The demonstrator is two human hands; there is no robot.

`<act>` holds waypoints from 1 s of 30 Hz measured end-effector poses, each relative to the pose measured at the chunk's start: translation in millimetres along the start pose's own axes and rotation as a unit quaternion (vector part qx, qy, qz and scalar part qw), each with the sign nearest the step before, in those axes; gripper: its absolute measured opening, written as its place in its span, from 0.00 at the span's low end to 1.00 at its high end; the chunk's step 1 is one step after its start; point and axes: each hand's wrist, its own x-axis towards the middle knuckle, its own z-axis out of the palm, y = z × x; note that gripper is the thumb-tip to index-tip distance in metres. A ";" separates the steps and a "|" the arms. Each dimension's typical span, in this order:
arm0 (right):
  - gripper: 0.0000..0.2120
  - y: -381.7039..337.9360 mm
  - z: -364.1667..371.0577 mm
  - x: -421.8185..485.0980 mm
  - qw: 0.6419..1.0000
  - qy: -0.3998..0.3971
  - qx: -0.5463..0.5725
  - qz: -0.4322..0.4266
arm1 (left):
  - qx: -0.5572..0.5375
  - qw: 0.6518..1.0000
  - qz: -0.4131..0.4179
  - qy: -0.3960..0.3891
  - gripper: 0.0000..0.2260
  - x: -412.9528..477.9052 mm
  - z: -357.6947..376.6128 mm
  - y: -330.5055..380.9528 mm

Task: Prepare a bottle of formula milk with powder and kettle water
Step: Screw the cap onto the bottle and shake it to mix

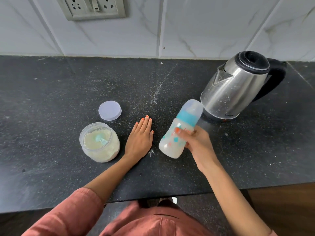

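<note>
Holding the bottle above the counter, we curl our right hand round it | its top leans toward the kettle, bottom toward our left hand | left hand lies flat, empty, by the powder jar

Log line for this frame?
right hand: grips teal-collared capped baby bottle, tilted, milky | left hand: flat on black stone counter | clear powder jar: open, pale round lid beside | steel kettle: untouched

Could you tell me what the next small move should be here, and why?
Probably set the bottle upright on the counter: it is already capped and looks milky inside, yet the right hand grips it tilted.
</note>
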 end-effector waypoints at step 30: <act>0.07 -10.2 0.4 16.7 0.961 0.099 0.254 -0.052 | 0.004 1.000 0.007 0.003 0.32 -1.2 1.2 -0.9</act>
